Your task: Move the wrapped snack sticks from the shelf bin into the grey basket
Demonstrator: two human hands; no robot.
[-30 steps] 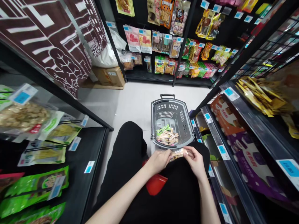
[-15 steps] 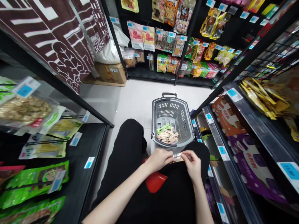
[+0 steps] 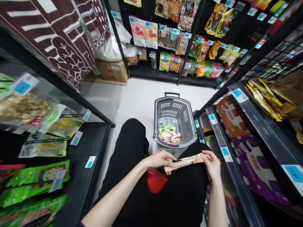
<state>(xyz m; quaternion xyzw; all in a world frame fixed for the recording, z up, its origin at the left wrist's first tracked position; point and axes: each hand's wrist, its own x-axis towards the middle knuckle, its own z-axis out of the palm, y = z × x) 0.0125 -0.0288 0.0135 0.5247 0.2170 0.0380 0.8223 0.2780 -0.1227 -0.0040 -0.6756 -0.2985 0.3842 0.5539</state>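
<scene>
A long, narrow beige snack packet (image 3: 187, 161) with a clear middle is stretched between my hands, above my lap. My left hand (image 3: 163, 160) is closed on its left end. The fingers of my right hand (image 3: 210, 160) pinch the right end. Just beyond, a grey shopping basket (image 3: 187, 138) stands on the floor between my knees and the far shelf. Inside it lie several similar beige packets (image 3: 169, 137) and some green ones (image 3: 165, 128). Below my left hand, something red (image 3: 156, 181) rests between my thighs; its kind is unclear.
Shelves with price tags flank me: bagged snacks (image 3: 42, 146) hang on the left, purple and orange boxes (image 3: 254, 170) sit on the right. Across the floor (image 3: 134, 97), a rack (image 3: 153, 73) holds several hanging snack bags. A cardboard box (image 3: 112, 72) stands at the back left.
My hands have moved apart, the right one to the right, and the packet between them now shows at full length. The basket and its packets stay where they were.
</scene>
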